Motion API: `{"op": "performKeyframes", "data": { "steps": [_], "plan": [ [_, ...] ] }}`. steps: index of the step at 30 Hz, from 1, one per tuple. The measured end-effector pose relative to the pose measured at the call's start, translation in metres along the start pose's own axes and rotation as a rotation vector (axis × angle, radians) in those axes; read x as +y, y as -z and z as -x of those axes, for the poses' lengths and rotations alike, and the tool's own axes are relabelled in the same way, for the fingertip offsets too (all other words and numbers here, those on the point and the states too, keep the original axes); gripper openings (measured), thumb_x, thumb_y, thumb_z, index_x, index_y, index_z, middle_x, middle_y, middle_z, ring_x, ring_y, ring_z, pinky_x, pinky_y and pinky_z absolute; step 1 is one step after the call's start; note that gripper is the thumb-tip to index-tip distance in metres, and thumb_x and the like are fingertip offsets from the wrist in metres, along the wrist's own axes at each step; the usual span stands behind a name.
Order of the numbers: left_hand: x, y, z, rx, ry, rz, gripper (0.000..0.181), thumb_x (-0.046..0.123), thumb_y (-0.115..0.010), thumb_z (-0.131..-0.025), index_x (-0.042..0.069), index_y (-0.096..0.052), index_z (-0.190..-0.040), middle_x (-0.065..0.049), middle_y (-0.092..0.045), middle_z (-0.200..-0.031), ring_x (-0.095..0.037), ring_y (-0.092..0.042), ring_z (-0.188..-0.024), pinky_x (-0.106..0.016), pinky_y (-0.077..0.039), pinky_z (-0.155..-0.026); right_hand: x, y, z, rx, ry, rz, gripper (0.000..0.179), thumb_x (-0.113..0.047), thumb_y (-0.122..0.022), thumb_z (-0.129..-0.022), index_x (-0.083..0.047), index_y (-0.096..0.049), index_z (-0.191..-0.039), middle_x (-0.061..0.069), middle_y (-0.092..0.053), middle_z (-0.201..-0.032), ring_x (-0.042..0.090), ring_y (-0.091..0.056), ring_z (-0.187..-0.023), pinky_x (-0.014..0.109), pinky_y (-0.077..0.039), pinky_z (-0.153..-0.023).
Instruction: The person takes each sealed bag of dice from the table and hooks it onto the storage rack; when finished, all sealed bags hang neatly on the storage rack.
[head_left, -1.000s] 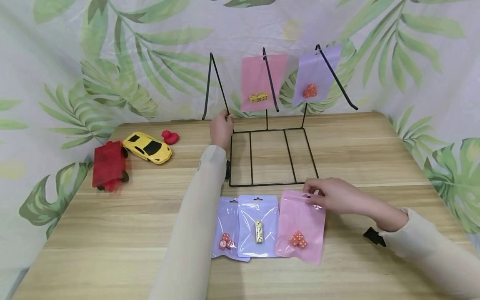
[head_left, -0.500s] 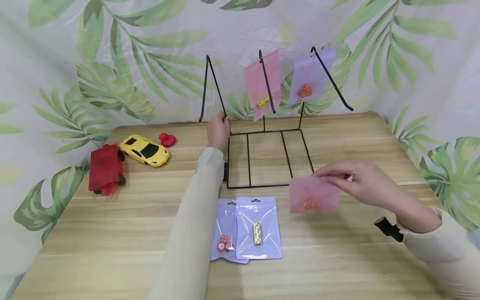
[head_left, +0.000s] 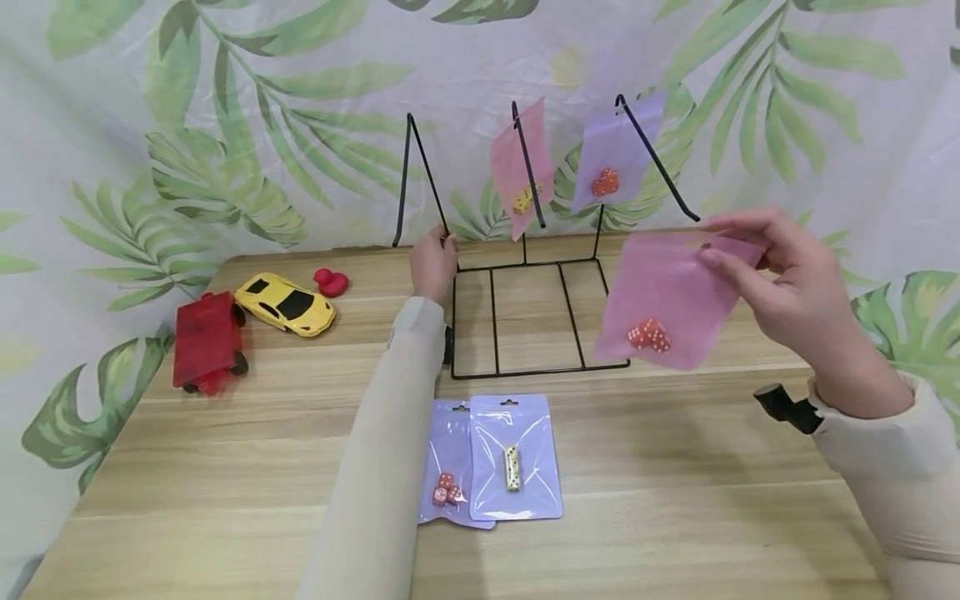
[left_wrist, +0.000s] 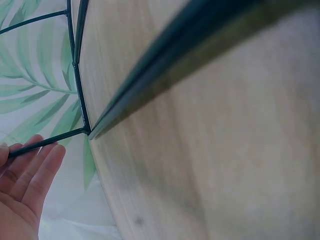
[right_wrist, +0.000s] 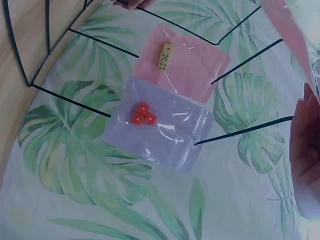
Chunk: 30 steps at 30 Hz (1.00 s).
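Observation:
My right hand (head_left: pixel 795 287) pinches a pink zip pouch (head_left: pixel 667 279) of red dice near its top edge, raised at the right of the black wire display rack (head_left: pixel 540 371). My left hand (head_left: pixel 435 262) grips the rack's left upright, its fingers around the wire in the left wrist view. From the middle hook hangs a pink pouch (head_left: pixel 506 171) with yellow dice. A purple pouch (right_wrist: pixel 165 127) with red dice hangs from the right hook. The left hook carries no pouch. Two purple pouches (head_left: pixel 525 429) lie on the table, slightly overlapping, one partly behind my left sleeve.
At the table's left are a red toy vehicle (head_left: pixel 206 342), a yellow toy car (head_left: pixel 287 304) and a small red duck (head_left: pixel 331 282). Behind the table (head_left: pixel 637 525) hangs a leaf-patterned cloth (head_left: pixel 300 50). The rack's hook arms project forward.
My right hand has lifted the pink pouch off the table and carried it up and to the right. The hanging pink pouch has turned on its hook. My left hand stays on the rack.

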<state>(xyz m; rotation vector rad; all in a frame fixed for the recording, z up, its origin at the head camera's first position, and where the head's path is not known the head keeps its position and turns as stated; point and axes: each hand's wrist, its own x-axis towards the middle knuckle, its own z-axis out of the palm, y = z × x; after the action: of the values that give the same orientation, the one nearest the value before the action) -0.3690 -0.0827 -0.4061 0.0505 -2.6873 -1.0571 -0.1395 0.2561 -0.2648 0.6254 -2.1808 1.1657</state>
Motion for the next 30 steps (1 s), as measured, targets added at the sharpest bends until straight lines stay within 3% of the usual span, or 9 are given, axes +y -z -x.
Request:
{"op": "performKeyframes", "data": {
  "steps": [3, 7, 10, 14, 20, 24, 30],
  "plan": [
    [0.000, 0.001, 0.000, -0.002, 0.004, 0.001, 0.023, 0.022, -0.049, -0.105, 0.006, -0.066, -0.106, -0.010, -0.073, -0.098, -0.029, -0.066, -0.084, -0.041, -0.052, -0.077, 0.000, 0.000, -0.008, 0.012, -0.009, -0.018, 0.026, 0.013, -0.064, -0.088, 0.014, -0.061, -0.113, -0.027, -0.068, -0.094, -0.005, -0.061, -0.067, 0.009, -0.046, -0.055],
    [-0.002, 0.000, 0.000, -0.005, -0.002, -0.003, 0.024, 0.023, -0.049, -0.105, 0.007, -0.066, -0.105, -0.010, -0.073, -0.097, -0.029, -0.065, -0.083, -0.042, -0.052, -0.077, 0.006, -0.002, -0.013, 0.043, 0.003, -0.125, 0.027, 0.012, -0.063, -0.089, 0.015, -0.060, -0.116, -0.016, -0.072, -0.096, -0.002, -0.065, -0.073, 0.009, -0.048, -0.058],
    [-0.002, -0.001, 0.000, 0.001, -0.010, -0.008, 0.023, 0.023, -0.050, -0.105, 0.007, -0.066, -0.104, -0.010, -0.074, -0.096, -0.029, -0.066, -0.084, -0.042, -0.052, -0.078, 0.011, -0.003, -0.014, 0.060, 0.001, -0.181, 0.027, 0.013, -0.063, -0.089, 0.016, -0.060, -0.115, -0.010, -0.073, -0.093, 0.000, -0.063, -0.067, 0.010, -0.046, -0.056],
    [-0.003, -0.001, -0.001, 0.012, -0.014, -0.008, 0.023, 0.023, -0.051, -0.105, 0.006, -0.067, -0.105, -0.010, -0.074, -0.096, -0.030, -0.066, -0.084, -0.042, -0.052, -0.078, 0.015, -0.004, -0.017, 0.058, -0.040, -0.145, 0.026, 0.014, -0.063, -0.088, 0.014, -0.062, -0.114, -0.011, -0.072, -0.091, 0.000, -0.060, -0.061, 0.010, -0.046, -0.054],
    [-0.004, -0.002, -0.001, 0.013, -0.022, 0.000, 0.023, 0.021, -0.051, -0.105, 0.005, -0.067, -0.105, -0.010, -0.074, -0.096, -0.029, -0.066, -0.083, -0.042, -0.052, -0.079, 0.019, -0.006, -0.023, 0.031, -0.116, -0.085, 0.026, 0.012, -0.063, -0.089, -0.002, -0.066, -0.110, -0.014, -0.071, -0.090, 0.000, -0.060, -0.062, 0.011, -0.047, -0.053],
    [-0.004, -0.003, -0.002, 0.022, -0.030, -0.007, 0.023, 0.021, -0.050, -0.105, 0.005, -0.067, -0.104, -0.011, -0.074, -0.097, -0.029, -0.067, -0.085, -0.042, -0.052, -0.082, 0.025, -0.007, -0.029, 0.018, -0.165, -0.135, 0.030, 0.008, -0.062, -0.091, -0.019, -0.062, -0.105, -0.012, -0.069, -0.081, 0.002, -0.056, -0.057, 0.013, -0.044, -0.051],
    [-0.002, -0.001, -0.001, 0.011, -0.020, -0.007, 0.023, 0.020, -0.049, -0.105, 0.005, -0.067, -0.105, -0.011, -0.074, -0.098, -0.031, -0.066, -0.086, -0.042, -0.052, -0.083, 0.038, -0.012, -0.041, 0.018, -0.172, -0.230, 0.025, 0.006, -0.061, -0.092, -0.017, -0.061, -0.100, -0.010, -0.069, -0.077, 0.001, -0.057, -0.055, 0.013, -0.044, -0.050]
  ]
}}
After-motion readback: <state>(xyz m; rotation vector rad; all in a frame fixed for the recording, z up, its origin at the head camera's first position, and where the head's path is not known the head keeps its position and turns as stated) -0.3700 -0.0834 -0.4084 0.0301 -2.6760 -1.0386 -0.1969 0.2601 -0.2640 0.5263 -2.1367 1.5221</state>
